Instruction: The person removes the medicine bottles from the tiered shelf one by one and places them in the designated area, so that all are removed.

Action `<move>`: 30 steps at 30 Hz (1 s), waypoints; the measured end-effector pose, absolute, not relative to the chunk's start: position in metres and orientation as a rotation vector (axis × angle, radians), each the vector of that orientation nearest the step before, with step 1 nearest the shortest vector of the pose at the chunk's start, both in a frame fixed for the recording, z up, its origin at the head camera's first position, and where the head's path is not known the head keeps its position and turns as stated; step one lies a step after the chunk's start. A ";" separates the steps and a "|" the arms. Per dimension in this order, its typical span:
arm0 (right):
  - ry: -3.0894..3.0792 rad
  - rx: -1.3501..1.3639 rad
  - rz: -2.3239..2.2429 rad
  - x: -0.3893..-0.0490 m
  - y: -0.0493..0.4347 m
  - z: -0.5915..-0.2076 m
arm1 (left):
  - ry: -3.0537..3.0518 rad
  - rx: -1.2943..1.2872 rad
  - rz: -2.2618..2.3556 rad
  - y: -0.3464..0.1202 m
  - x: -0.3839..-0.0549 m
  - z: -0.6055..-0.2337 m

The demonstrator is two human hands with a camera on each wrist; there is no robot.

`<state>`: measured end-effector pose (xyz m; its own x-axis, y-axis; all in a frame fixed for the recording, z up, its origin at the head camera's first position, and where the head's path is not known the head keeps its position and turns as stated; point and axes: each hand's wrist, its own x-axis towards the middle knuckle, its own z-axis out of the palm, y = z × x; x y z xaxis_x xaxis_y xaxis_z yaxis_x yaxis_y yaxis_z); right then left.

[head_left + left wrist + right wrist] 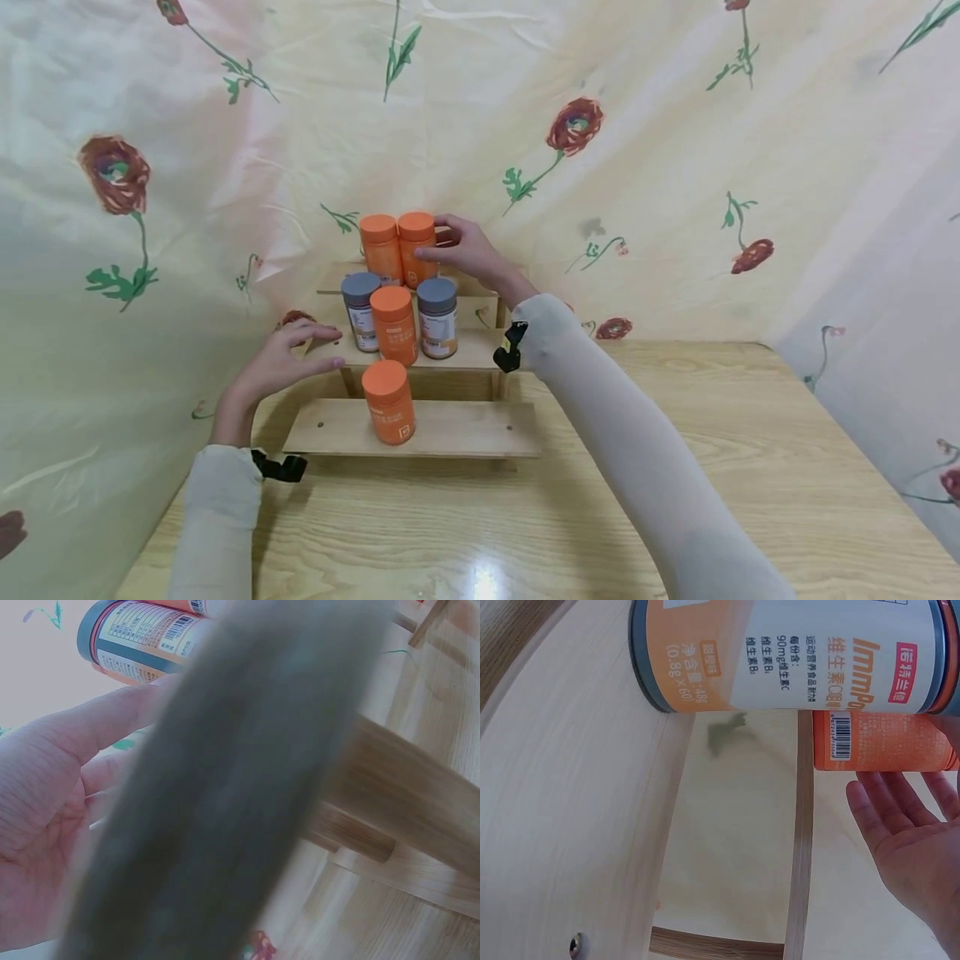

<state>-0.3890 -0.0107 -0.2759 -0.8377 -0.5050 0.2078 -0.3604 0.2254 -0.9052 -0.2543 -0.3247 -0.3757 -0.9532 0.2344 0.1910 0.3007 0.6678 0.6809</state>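
Observation:
At the top tier of a wooden stepped stand (pixel 465 350), my right hand (pixel 476 254) holds the right-hand orange jar (pixel 408 237), thumb across its front and fingertips reaching behind. The thumb is out of sight in the right wrist view, where the fingers (pixel 896 802) meet that jar's edge. Another orange jar (pixel 381 257) stands beside it. On the middle tier an orange jar (pixel 395 333) stands between two grey-lidded jars, left (pixel 363 323) and right (pixel 437 327). My left hand (pixel 277 362), thumb and fingers spread apart, hovers left of the middle tier, holding nothing.
One orange jar (pixel 390 412) stands on the lowest tier. The stand rests on a wood-grain table (pixel 675 458) against a flower-patterned cloth (pixel 465 108). A dark blurred band (pixel 225 780) blocks much of the left wrist view.

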 end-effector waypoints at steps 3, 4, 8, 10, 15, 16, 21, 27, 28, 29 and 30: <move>2.360 -0.844 -1.679 -0.389 -0.010 -0.275 | -2.791 -0.447 -1.173 -0.325 -0.254 -0.375; 2.362 -0.845 -1.679 -0.389 -0.010 -0.275 | -2.793 -0.446 -1.176 -0.325 -0.254 -0.375; 2.364 -0.837 -1.682 -0.389 -0.009 -0.275 | -2.797 -0.447 -1.175 -0.325 -0.254 -0.375; 2.367 -0.835 -1.682 -0.389 -0.008 -0.275 | -2.792 -0.453 -1.171 -0.325 -0.255 -0.376; 2.389 -0.835 -1.680 -0.388 -0.005 -0.275 | -2.777 -0.473 -1.163 -0.325 -0.256 -0.375; 2.393 -0.834 -1.680 -0.388 -0.004 -0.274 | -2.775 -0.476 -1.162 -0.325 -0.256 -0.375; 2.402 -0.823 -1.686 -0.387 0.000 -0.274 | -2.776 -0.479 -1.155 -0.325 -0.255 -0.374; 2.411 -0.834 -1.703 -0.386 0.005 -0.275 | -2.781 -0.462 -1.157 -0.324 -0.254 -0.373; 2.413 -0.838 -1.703 -0.386 0.006 -0.276 | -2.783 -0.459 -1.161 -0.324 -0.254 -0.373; 2.416 -0.839 -1.702 -0.385 0.007 -0.277 | -2.787 -0.456 -1.165 -0.324 -0.254 -0.373; 2.418 -0.842 -1.702 -0.386 0.008 -0.278 | -2.791 -0.452 -1.165 -0.324 -0.254 -0.373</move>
